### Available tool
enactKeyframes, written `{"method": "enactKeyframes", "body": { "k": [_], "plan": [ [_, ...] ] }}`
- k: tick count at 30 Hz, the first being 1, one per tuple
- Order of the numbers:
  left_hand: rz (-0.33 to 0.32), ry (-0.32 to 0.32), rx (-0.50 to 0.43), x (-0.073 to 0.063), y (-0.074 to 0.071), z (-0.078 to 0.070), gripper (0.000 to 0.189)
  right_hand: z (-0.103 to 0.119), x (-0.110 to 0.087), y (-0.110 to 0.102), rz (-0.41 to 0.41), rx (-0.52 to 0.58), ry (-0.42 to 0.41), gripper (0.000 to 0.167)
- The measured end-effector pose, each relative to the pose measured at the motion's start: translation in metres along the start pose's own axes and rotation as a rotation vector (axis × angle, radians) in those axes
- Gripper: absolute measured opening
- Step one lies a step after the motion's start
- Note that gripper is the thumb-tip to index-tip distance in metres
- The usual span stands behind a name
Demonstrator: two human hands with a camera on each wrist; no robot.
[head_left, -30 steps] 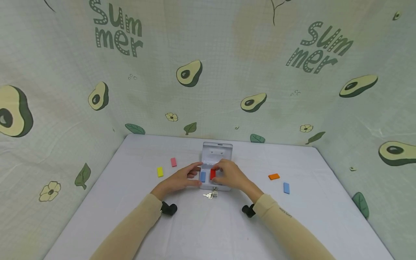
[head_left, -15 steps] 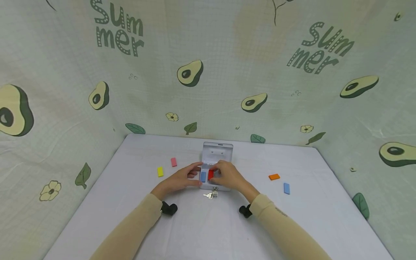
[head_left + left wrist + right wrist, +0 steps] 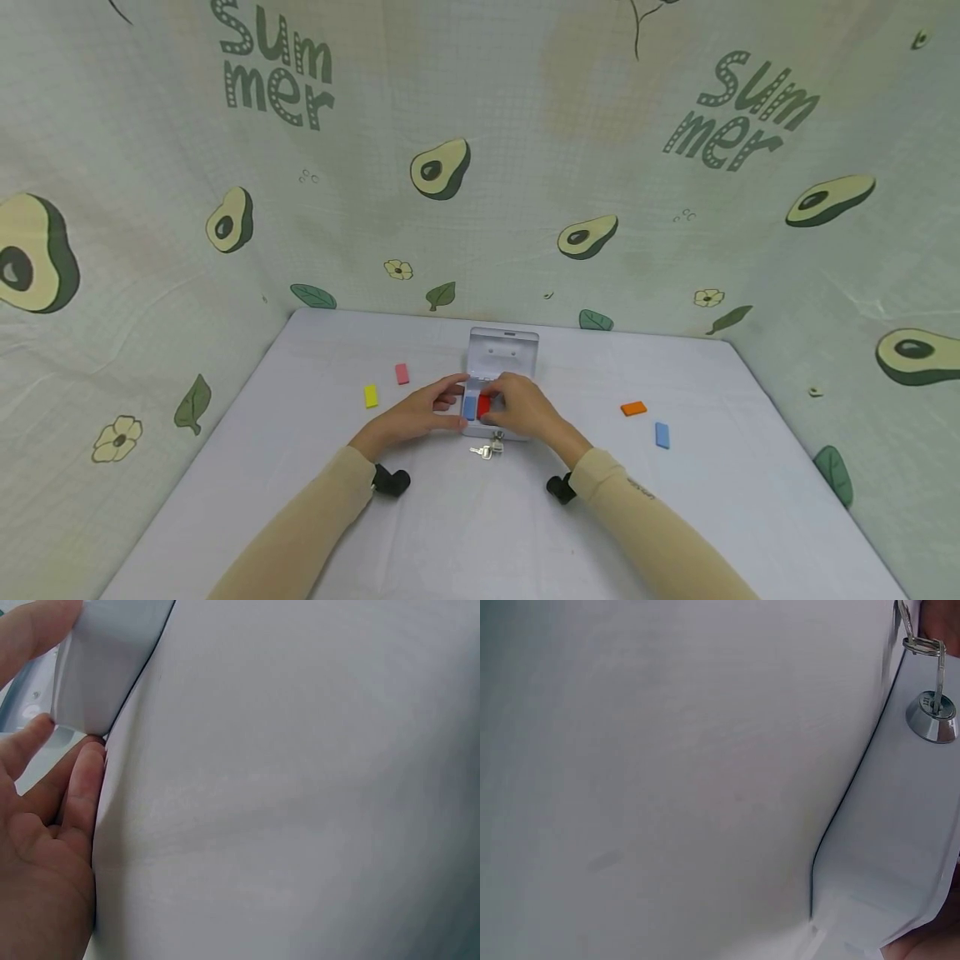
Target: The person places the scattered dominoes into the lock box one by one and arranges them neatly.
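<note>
A small white metal cash box (image 3: 502, 351) stands on the table with its lid raised. My left hand (image 3: 416, 413) holds the box's left side, thumb at the front corner and index finger towards the back; the left wrist view shows these fingers against the box wall (image 3: 112, 667). Inside, a blue block (image 3: 469, 407) lies along the left side. Beside it is a red block (image 3: 483, 407), pinched between thumb and fingers of my right hand (image 3: 527, 408). That hand hides the box's right part. In the right wrist view, a key sits in the front lock (image 3: 934, 720).
Keys on a ring (image 3: 485, 452) hang in front of the box. On the left of the white table (image 3: 450, 525) lie a yellow block (image 3: 371, 396) and a pink block (image 3: 402, 373). To the right are an orange block (image 3: 633, 408) and another blue block (image 3: 662, 435).
My right hand has moved left and slightly down with the red block, bringing it close beside the blue block in the box. The left hand has stayed in place.
</note>
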State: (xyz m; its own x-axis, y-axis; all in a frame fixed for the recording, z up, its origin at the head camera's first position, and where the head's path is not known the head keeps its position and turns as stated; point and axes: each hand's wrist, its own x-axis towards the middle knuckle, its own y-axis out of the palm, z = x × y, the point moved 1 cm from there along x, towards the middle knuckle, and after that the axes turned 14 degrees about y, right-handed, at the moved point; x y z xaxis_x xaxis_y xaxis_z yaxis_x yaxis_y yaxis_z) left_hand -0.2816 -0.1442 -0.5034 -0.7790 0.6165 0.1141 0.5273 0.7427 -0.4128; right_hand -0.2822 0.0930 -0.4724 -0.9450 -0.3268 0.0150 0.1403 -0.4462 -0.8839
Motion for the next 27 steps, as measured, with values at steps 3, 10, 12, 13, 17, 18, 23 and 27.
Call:
{"method": "enactKeyframes", "body": {
  "k": [3, 10, 12, 13, 17, 18, 23, 27],
  "plan": [
    [-0.001, 0.000, 0.002, 0.0004, 0.0003, -0.0003, 0.086, -0.0001, -0.0001, 0.0008, -0.003, -0.005, -0.002, 0.034],
    [-0.010, -0.007, 0.016, 0.0005, 0.0013, -0.0029, 0.085, 0.0008, 0.0003, 0.0013, -0.001, -0.014, -0.002, 0.032],
    [-0.011, -0.009, 0.015, 0.0005, 0.0014, -0.0031, 0.085, 0.0013, 0.0007, 0.0017, 0.002, -0.018, -0.004, 0.032],
    [-0.012, -0.010, 0.015, 0.0005, 0.0014, -0.0031, 0.086, 0.0015, 0.0009, 0.0020, 0.004, -0.017, -0.002, 0.032],
    [-0.012, -0.013, 0.015, 0.0003, 0.0011, -0.0022, 0.086, 0.0030, 0.0007, 0.0024, 0.019, -0.007, 0.008, 0.031],
    [-0.011, -0.014, 0.015, 0.0003, 0.0009, -0.0018, 0.087, 0.0032, 0.0006, 0.0024, 0.021, -0.006, 0.011, 0.031],
    [-0.006, -0.010, 0.013, 0.0004, 0.0004, -0.0002, 0.087, 0.0035, 0.0005, 0.0029, 0.015, -0.022, 0.022, 0.030],
    [-0.003, -0.004, 0.003, 0.0009, 0.0003, 0.0003, 0.087, 0.0034, 0.0008, 0.0030, 0.005, -0.023, 0.027, 0.030]
  ]
}}
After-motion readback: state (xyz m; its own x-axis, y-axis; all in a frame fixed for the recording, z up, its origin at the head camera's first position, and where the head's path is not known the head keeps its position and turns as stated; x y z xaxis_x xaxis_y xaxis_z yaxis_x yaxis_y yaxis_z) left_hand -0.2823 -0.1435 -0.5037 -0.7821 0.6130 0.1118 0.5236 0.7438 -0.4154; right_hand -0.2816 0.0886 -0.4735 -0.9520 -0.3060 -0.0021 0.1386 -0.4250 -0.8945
